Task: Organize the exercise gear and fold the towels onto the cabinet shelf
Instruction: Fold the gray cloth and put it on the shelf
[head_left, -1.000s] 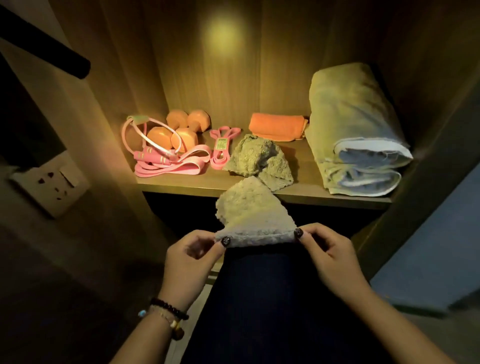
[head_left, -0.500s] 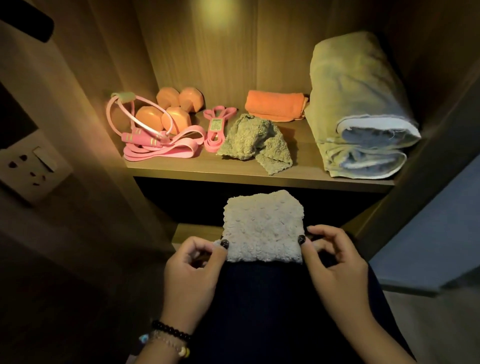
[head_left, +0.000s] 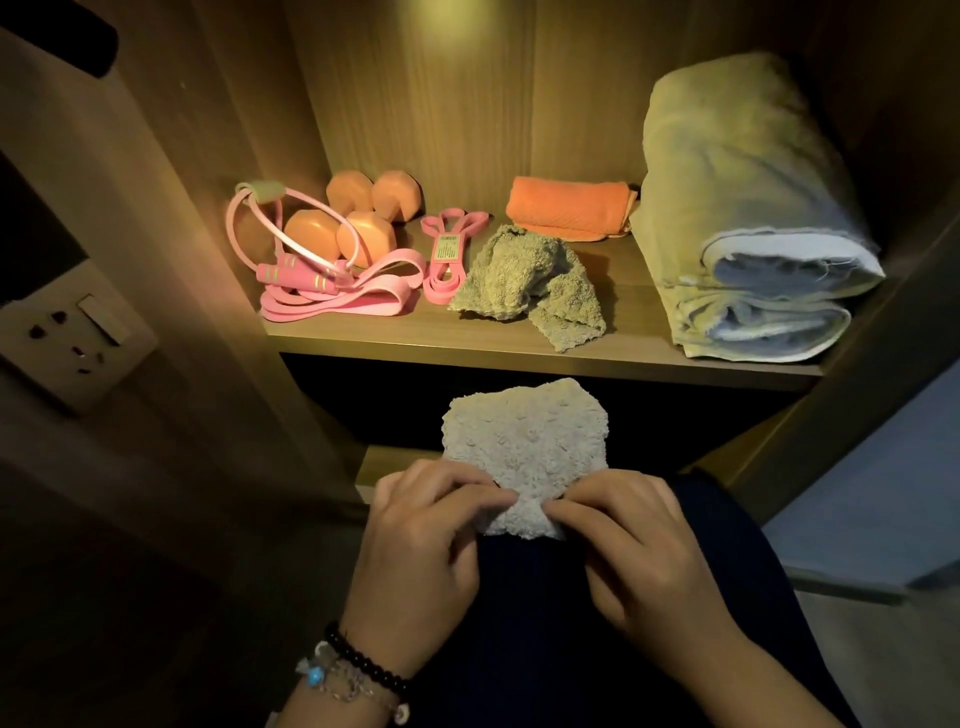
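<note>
I have both hands on the small grey towel (head_left: 524, 441), which lies on my lap, on the dark cloth over my thigh, below and in front of the cabinet shelf (head_left: 519, 353). The left hand (head_left: 426, 540) and right hand (head_left: 634, 545) sit close together at the towel's near edge, fingers curled and pinching the fabric between them; the near edge is bunched where they meet. The rest of the towel spreads away from me toward the shelf, roughly square, so I can name no clear long axis. Neither hand is nearer: the towel is centred between them.

In my judgement the coming move turns on this: the free far edge points at the shelf, straight ahead and above the hands, so a fold or a lift goes forward and up.

Shelf contents, left to right:
- pink jump rope (head_left: 270, 234) and pink resistance band (head_left: 337, 301), lying partly over one another;
- orange dumbbells (head_left: 343, 228) behind them, touching the rope loop;
- a smaller pink band (head_left: 449, 254) just beside;
- a crumpled grey-green towel (head_left: 524, 280), unfolded, near the front edge;
- a folded orange towel (head_left: 569, 208) behind it, against the back wall;
- a large folded towel (head_left: 743, 208) at the right end.

The crumpled towel is not yet folded.
</note>
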